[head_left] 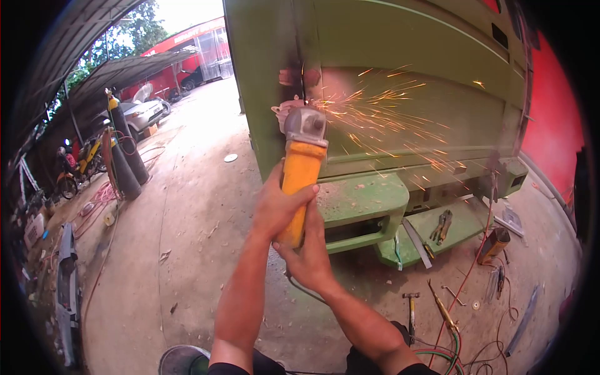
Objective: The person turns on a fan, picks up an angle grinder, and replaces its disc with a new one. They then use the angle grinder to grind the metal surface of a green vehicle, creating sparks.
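Note:
My left hand (279, 203) and my right hand (309, 256) both grip the yellow body of an angle grinder (301, 169). Its grey head presses against the corner of a green truck body (400, 94). Orange sparks (387, 119) spray rightward across the green panel. The grinding disc itself is mostly hidden behind the head. A ground, bare patch of metal shows just above the tool.
A green bumper step (365, 203) juts out below the grinder, with pliers (441, 225) on a lower ledge. A hammer (410, 309), torch (442, 309), hoses and small tools lie on the concrete at right. Gas cylinders (125, 150), a motorbike and a car stand at left.

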Motion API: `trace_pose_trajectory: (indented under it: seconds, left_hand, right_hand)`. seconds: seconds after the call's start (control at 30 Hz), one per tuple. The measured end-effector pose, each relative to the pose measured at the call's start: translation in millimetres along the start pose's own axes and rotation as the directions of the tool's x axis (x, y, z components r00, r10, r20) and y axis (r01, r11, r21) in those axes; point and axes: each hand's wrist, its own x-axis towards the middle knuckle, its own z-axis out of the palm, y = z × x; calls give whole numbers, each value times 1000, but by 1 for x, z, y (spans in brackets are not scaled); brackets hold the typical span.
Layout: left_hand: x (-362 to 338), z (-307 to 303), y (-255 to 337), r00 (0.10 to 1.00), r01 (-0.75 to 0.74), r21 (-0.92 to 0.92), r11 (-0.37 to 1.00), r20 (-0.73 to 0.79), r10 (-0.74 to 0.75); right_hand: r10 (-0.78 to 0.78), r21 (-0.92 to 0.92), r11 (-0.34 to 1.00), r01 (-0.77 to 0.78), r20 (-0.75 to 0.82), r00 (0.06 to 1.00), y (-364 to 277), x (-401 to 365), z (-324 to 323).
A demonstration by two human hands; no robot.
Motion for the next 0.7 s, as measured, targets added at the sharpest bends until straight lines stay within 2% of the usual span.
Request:
trace_pose_trajectory:
  seconds: [0.1,0.2,0.4,0.5,0.7]
  left_hand:
    - [4,5,6,1000,-4,-28,1000,2,4]
    - [1,4,-3,999,-21,-64,998,-39,19]
    - [-20,-4,-9,999,30,-120,992,-12,-32]
    - [-22,-6,-12,997,56,-131,990,-45,-62]
    - [-9,-10,-9,997,69,-215,974,47,-60]
  right_hand:
    - [49,51,997,-51,47,998,-5,6,-13]
    - [-5,-10,1000,5,56,998,0,2,-13]
    - [37,-29,999,-34,107,994,-7,-18,-7]
    - [-1,-32,999,3,76,997,-7,-14,-4]
    - [31,-55,998,-29,51,998,-18,-8,-7]
